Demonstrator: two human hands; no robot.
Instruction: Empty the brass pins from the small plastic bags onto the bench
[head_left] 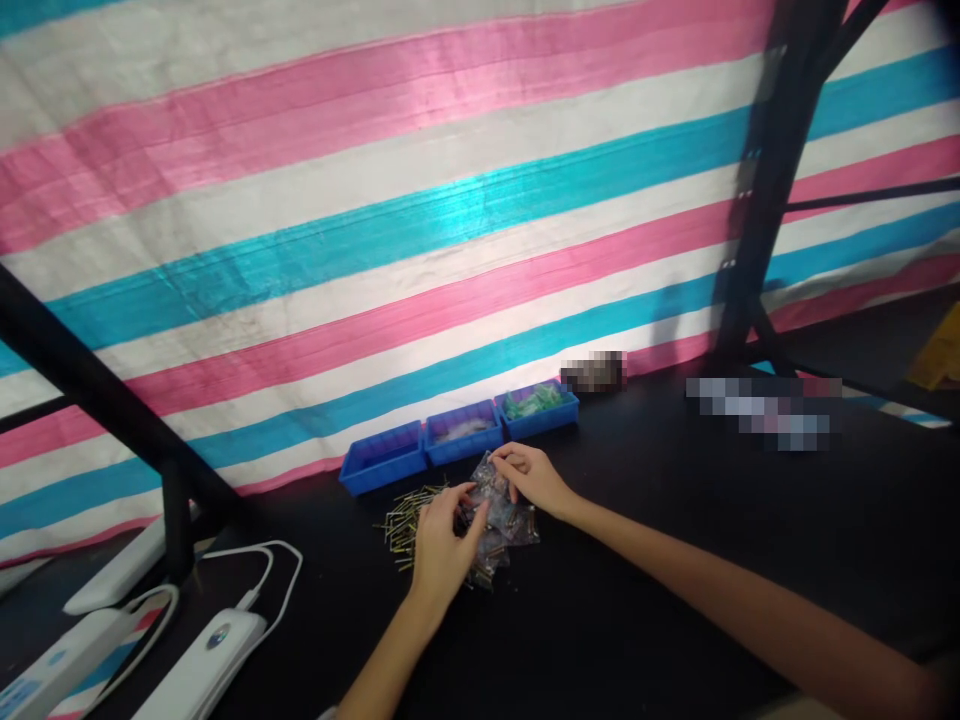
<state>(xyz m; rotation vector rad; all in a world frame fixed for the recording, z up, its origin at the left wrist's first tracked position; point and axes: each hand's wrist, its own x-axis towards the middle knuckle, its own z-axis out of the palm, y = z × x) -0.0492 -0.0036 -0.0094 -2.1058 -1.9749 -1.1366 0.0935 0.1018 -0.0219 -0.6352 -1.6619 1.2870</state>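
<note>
A small clear plastic bag (491, 480) with little metal pieces is between my hands, above several similar bags (517, 525) lying in a heap. My right hand (536, 480) pinches the bag near its upper edge, with thumb and forefinger closed. On the bag's left side, my left hand (442, 540) has its curled forefinger and thumb tips at the plastic; the exact contact is too small to make out clearly. Loose brass-coloured and silvery screws (401, 520) are piled just left of the bags, partly hidden behind my left hand.
Three blue bins stand behind the heap: a left bin (382, 460), a middle bin (463, 432) with clear bags, a right bin (540, 410) with green pieces. White power strips (202, 665) and cables lie left on the black table (637, 640). Black frame legs (772, 200) rise before striped sheeting.
</note>
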